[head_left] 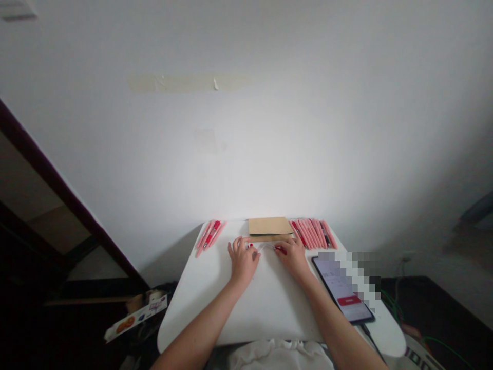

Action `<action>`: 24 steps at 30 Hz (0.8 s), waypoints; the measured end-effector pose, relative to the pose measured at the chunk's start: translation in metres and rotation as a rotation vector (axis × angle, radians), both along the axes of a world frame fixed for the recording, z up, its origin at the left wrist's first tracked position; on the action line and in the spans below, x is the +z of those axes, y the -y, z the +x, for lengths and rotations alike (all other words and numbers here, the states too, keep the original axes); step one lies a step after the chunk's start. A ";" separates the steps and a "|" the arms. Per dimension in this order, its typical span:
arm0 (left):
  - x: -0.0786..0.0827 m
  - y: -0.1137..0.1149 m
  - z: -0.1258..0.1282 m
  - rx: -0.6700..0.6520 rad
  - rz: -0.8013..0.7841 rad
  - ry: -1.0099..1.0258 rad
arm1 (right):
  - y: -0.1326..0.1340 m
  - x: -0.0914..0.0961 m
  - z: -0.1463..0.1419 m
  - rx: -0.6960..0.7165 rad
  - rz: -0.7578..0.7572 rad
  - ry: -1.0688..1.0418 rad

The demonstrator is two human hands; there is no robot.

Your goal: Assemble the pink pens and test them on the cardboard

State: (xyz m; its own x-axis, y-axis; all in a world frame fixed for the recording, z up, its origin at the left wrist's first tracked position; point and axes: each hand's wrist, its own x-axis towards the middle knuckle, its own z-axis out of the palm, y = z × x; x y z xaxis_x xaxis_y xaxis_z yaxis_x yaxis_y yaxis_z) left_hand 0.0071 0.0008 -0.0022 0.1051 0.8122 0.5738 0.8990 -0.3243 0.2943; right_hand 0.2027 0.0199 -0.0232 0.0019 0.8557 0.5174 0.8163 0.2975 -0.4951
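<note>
My left hand is over the white table, thumb and index finger pinched at one end of a thin, clear piece that looks like a plastic sleeve. A small red bit shows by its fingertips. Opposite it, my right hand pinches a short red piece like part of a pen, close to the other end of the clear piece. Fingers hide most of both items. Just beyond the hands lies a brown cardboard folder or box.
Pink and red pens line the table's back right, and a smaller group lies at the back left. A tablet with a cable rests at the right of the white table. The wall stands behind.
</note>
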 end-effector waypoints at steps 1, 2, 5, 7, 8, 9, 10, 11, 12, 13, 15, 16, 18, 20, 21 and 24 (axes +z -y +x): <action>0.000 0.000 0.000 0.000 0.006 0.002 | 0.000 0.000 0.000 0.001 0.005 -0.001; 0.000 0.000 0.000 -0.002 0.012 0.006 | -0.001 -0.001 0.000 0.004 0.008 0.000; 0.000 -0.001 -0.001 -0.019 0.040 0.028 | -0.002 -0.002 0.001 0.009 0.002 0.001; 0.002 -0.001 -0.003 -0.029 0.062 0.045 | -0.002 -0.003 0.002 0.013 -0.010 -0.003; 0.002 -0.002 -0.004 -0.032 0.074 0.056 | -0.003 -0.003 0.002 0.015 -0.014 -0.006; 0.003 -0.002 -0.005 -0.032 0.087 0.070 | -0.003 -0.003 0.002 0.017 -0.014 -0.011; 0.004 -0.003 -0.006 -0.033 0.101 0.086 | -0.003 -0.004 0.002 0.018 -0.011 -0.016; 0.005 -0.004 -0.007 -0.034 0.116 0.104 | -0.003 -0.004 0.002 0.017 -0.006 -0.023; 0.005 -0.005 -0.008 -0.036 0.128 0.121 | -0.003 -0.004 0.003 0.016 0.000 -0.032; 0.005 -0.005 -0.009 -0.040 0.138 0.137 | -0.004 -0.004 0.003 0.016 0.006 -0.041; 0.006 -0.006 -0.010 -0.051 0.148 0.162 | -0.004 -0.003 0.003 0.017 0.022 -0.066; 0.005 -0.007 -0.011 -0.057 0.149 0.169 | -0.005 -0.002 0.003 0.022 0.033 -0.079; 0.005 -0.007 -0.011 -0.067 0.149 0.179 | -0.005 0.001 0.004 0.045 0.059 -0.104; 0.005 -0.007 -0.012 -0.071 0.154 0.186 | -0.005 0.003 0.004 0.078 0.085 -0.131; 0.004 -0.007 -0.012 -0.073 0.157 0.189 | -0.004 0.005 0.005 0.094 0.098 -0.142; 0.003 -0.008 -0.012 -0.082 0.170 0.197 | -0.003 0.007 0.005 0.120 0.140 -0.169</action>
State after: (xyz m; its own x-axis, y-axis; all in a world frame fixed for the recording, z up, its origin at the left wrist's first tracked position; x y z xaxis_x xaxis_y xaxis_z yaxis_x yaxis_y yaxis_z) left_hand -0.0051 0.0085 0.0005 0.0392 0.6961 0.7169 0.7988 -0.4529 0.3961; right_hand 0.2076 0.0230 -0.0160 0.0013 0.7752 0.6317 0.6799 0.4626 -0.5690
